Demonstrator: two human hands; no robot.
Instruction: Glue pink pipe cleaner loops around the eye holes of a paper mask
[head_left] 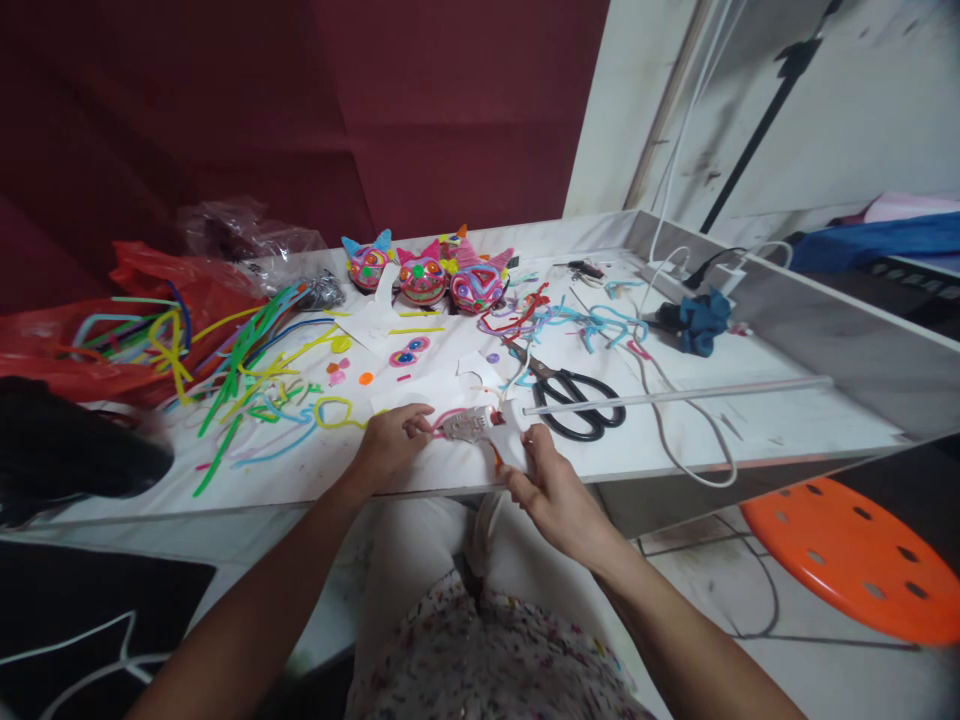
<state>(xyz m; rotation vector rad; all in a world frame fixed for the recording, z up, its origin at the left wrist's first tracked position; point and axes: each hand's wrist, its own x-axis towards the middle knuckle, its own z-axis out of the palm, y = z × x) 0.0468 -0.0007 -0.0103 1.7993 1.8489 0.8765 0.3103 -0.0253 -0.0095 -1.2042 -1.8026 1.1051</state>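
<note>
My right hand [551, 480] is wrapped round the handle of a white hot glue gun [510, 432], its nozzle pointing left. A long translucent glue stick [675, 398] sticks out of the gun's back to the right. Close to the nozzle, my left hand [394, 445] pinches a curved pink pipe cleaner [444, 418]; the fingers partly hide it. Black-handled scissors [581, 405] lie just beyond the gun, under the glue stick. A yellow pipe cleaner loop [332, 412] rests left of my left hand. White paper [427, 388] lies behind my fingers.
Three decorated animal-like heads [424, 278] stand at the back. Pipe cleaners [247, 350] and a red plastic bag [180, 285] fill the left, beside a black object [82, 450]. A white cord [675, 450], power strip [675, 285] and blue object [697, 322] are right. An orange stool [862, 560] stands below.
</note>
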